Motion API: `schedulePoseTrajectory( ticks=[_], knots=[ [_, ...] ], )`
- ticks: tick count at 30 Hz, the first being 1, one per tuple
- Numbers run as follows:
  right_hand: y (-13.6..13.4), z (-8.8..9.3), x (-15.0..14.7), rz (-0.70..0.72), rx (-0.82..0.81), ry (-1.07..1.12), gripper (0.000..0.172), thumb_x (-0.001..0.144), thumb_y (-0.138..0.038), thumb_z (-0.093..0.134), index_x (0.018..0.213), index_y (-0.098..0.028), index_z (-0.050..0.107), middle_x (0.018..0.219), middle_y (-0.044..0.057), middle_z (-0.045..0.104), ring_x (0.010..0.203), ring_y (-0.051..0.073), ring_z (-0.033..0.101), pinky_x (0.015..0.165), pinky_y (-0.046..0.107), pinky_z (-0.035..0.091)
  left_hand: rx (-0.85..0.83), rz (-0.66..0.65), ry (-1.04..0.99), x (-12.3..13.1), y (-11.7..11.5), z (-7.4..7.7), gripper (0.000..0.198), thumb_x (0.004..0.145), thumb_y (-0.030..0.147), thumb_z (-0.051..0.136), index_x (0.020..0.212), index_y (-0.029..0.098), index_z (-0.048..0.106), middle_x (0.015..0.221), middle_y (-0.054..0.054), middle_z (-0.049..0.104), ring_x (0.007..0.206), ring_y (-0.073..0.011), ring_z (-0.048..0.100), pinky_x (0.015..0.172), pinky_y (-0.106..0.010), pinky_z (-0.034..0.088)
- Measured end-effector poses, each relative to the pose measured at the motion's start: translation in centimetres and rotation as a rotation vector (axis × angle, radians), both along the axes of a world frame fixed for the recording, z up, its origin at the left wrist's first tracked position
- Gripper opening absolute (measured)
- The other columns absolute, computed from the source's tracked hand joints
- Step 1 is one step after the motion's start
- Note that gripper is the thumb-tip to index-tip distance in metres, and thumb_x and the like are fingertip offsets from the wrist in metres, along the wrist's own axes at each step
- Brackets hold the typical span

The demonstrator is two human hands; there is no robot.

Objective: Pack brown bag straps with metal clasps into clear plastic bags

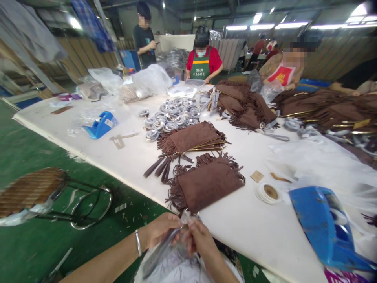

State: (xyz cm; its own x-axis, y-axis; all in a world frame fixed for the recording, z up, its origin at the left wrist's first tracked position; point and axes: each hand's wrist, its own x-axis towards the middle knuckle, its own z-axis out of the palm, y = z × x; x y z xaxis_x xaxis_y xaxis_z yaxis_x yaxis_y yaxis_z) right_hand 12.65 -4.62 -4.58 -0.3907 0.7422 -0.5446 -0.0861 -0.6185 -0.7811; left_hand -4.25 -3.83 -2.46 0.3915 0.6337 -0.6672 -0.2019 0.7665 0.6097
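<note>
My left hand and my right hand meet just below the table's near edge, both pinched on a small clear plastic bag with a dark strap-like piece inside. A silver bracelet circles my left wrist. Just beyond my hands a brown fringed suede pouch lies flat on the white table. Behind it sits a stack of the same pouches, with loose brown straps beside it.
A blue tape dispenser and a tape roll lie at right, another blue dispenser at left. Coiled grey straps and brown pouch heaps fill the middle. Several people work at the far side. A stool stands left.
</note>
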Motion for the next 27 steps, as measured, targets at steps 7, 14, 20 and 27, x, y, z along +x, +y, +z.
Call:
schedulePoseTrajectory(
  ticks=[7, 14, 20, 27],
  knots=[
    [0.1, 0.6, 5.6, -0.040, 0.271, -0.287, 0.039, 0.083, -0.053, 0.052, 0.096, -0.017, 0.058, 0.063, 0.000, 0.064, 0.040, 0.009, 0.050, 0.040, 0.019, 0.036, -0.035, -0.081, -0.013, -2.3, -1.4, -0.6, 0.065, 0.078, 0.072, 0.049, 0.093, 0.010, 0.062, 0.085, -0.018, 0.068, 0.065, -0.0214, 0.064, 0.059, -0.029, 0.048],
    [5.2, 0.7, 3.4, -0.213, -0.012, -0.344, 0.046, 0.069, -0.059, 0.069, 0.071, -0.015, 0.055, 0.057, 0.006, 0.065, 0.040, 0.011, 0.052, 0.040, 0.022, 0.044, 0.076, -0.162, 0.135, -7.1, -5.4, -0.8, 0.048, 0.072, 0.058, 0.070, 0.077, 0.011, 0.065, 0.070, -0.010, 0.066, 0.056, -0.0176, 0.061, 0.054, -0.026, 0.047],
    [6.6, 1.2, 2.7, -0.224, -0.079, -0.304, 0.041, 0.065, -0.050, 0.076, 0.064, -0.012, 0.059, 0.052, 0.007, 0.063, 0.039, 0.009, 0.050, 0.039, 0.021, 0.043, 0.003, -0.081, 0.022, -9.3, -7.4, -1.1, 0.050, 0.076, 0.056, 0.066, 0.090, 0.007, 0.068, 0.068, -0.009, 0.062, 0.052, -0.0141, 0.056, 0.046, -0.022, 0.042],
    [7.1, 0.9, 2.9, -0.286, 0.008, -0.320, 0.042, 0.062, -0.050, 0.079, 0.068, -0.014, 0.057, 0.058, 0.005, 0.064, 0.045, 0.011, 0.054, 0.043, 0.021, 0.048, 0.020, -0.055, -0.009, -8.9, -8.3, -0.4, 0.046, 0.078, 0.054, 0.065, 0.085, 0.008, 0.067, 0.063, -0.006, 0.058, 0.044, -0.0104, 0.048, 0.040, -0.020, 0.034]
  ],
)
